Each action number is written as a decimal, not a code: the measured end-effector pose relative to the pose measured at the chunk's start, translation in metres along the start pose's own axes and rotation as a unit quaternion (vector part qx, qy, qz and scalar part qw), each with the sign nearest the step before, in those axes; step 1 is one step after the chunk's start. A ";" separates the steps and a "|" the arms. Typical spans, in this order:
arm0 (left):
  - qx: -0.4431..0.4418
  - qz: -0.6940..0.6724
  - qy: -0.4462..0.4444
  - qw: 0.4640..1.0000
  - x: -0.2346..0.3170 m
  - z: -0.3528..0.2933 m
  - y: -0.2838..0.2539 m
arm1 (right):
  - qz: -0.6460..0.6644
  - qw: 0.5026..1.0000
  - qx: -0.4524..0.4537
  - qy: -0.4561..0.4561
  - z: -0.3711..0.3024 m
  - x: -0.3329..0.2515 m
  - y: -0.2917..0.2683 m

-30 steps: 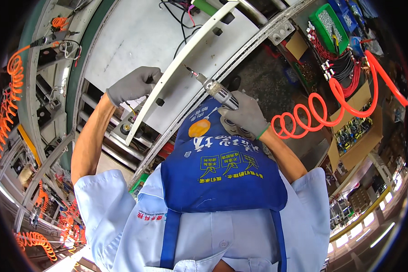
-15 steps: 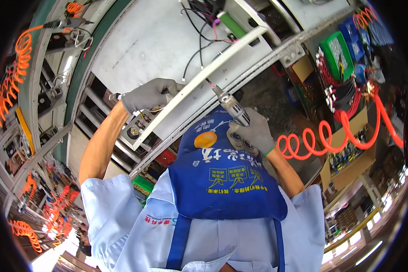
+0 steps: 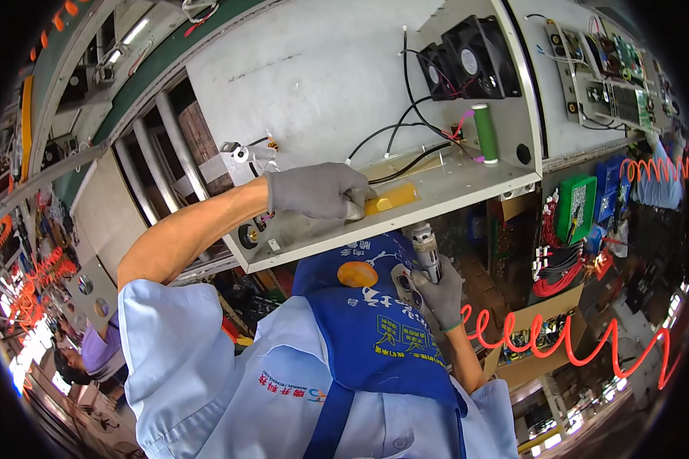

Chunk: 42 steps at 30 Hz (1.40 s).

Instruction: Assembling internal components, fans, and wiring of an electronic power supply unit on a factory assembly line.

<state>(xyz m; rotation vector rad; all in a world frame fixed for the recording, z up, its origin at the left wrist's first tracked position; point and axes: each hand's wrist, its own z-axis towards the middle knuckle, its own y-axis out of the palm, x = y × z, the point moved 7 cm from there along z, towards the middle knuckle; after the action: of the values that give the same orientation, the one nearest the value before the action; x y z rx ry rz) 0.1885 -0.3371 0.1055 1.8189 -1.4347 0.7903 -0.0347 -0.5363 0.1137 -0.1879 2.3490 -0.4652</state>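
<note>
The grey-gloved left hand (image 3: 319, 191) bent its fingers beside an amber rectangular patch (image 3: 403, 194) inside the pale-grey metal case (image 3: 453, 183); whether they pinched anything was unclear. The grey-gloved right hand (image 3: 441, 294) wrapped its fingers around a silver cylindrical screwdriver (image 3: 426, 249) just outside.

Grey metal case (image 3: 459, 190): partly cut off, partly covered.
Case runs off top edge; left hand (image 3: 318, 191) inside, what's under curled fingers hidden; driver (image 3: 427, 251) just below case, grip hidden by right hand (image 3: 442, 294), bit unclear; circuit boards (image 3: 628, 57) right of case, parts too small to tell.
</note>
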 end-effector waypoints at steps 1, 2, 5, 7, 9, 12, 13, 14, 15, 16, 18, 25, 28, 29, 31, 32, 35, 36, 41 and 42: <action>0.000 0.008 0.004 1.000 -0.001 -0.001 0.000 | 0.005 1.000 0.000 0.001 0.000 0.003 0.000; -0.001 0.015 0.008 1.000 0.000 -0.002 -0.001 | -0.001 1.000 0.001 -0.004 0.000 0.002 0.000; -0.006 0.040 -0.021 0.999 0.011 -0.006 -0.003 | -0.005 1.000 -0.001 -0.010 0.000 0.002 0.000; 0.001 0.050 -0.020 0.999 0.010 -0.007 -0.003 | 0.001 1.000 -0.006 -0.004 0.001 0.004 0.000; 0.020 0.053 0.016 0.998 0.006 -0.007 -0.003 | -0.005 1.000 -0.011 -0.003 0.002 0.003 -0.002; 0.010 0.031 0.006 0.999 0.005 -0.001 -0.012 | -0.013 1.000 -0.006 -0.013 0.003 0.004 -0.004; 0.020 0.031 0.015 0.999 0.006 0.001 -0.012 | -0.015 1.000 -0.002 -0.020 0.004 0.005 -0.005; 0.030 0.031 0.024 0.999 0.006 0.004 -0.010 | -0.025 0.999 -0.002 -0.024 0.005 0.004 -0.006; 0.040 0.032 0.034 0.998 0.008 0.005 -0.009 | -0.036 0.999 -0.002 -0.027 0.006 0.003 -0.007; 0.033 0.035 0.023 0.999 0.010 0.004 -0.007 | -0.047 0.999 -0.003 -0.028 0.006 0.003 -0.008; 0.017 0.043 0.003 0.999 0.016 0.001 -0.004 | -0.052 0.998 0.008 -0.032 0.008 0.000 -0.010; 0.025 0.063 0.030 0.997 0.019 0.000 -0.002 | -0.066 0.997 0.009 -0.040 0.008 -0.001 -0.011; 0.006 0.079 0.016 0.997 0.021 0.006 -0.005 | -0.068 0.997 0.009 -0.034 0.007 -0.003 -0.011; 0.005 0.077 0.022 0.997 0.019 0.008 -0.005 | -0.065 0.997 0.010 -0.038 0.007 -0.005 -0.010; 0.003 0.079 0.026 0.997 0.018 0.009 -0.004 | -0.059 0.997 0.013 -0.045 0.008 -0.008 -0.010; 0.003 0.083 0.023 0.996 0.019 0.009 -0.004 | -0.057 0.998 0.006 -0.040 0.008 -0.001 -0.009; 0.003 0.087 0.032 0.996 0.018 0.008 -0.004 | -0.037 0.999 -0.011 -0.023 0.009 0.015 -0.004; 0.002 0.087 0.038 0.995 0.018 0.009 -0.004 | -0.021 1.000 -0.011 -0.018 0.009 0.013 -0.002; -0.012 0.115 0.033 0.993 0.024 0.009 -0.005 | -0.004 1.000 -0.007 -0.006 0.008 0.004 0.001; -0.014 0.124 0.039 0.991 0.025 0.009 -0.004 | -0.004 1.000 -0.004 -0.014 0.008 0.002 0.001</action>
<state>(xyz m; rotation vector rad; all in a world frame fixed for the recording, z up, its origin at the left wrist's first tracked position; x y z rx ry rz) 0.1983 -0.3579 0.1193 1.5895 -1.6317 0.9470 -0.0307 -0.5385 0.1063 -0.2065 2.3236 -0.4535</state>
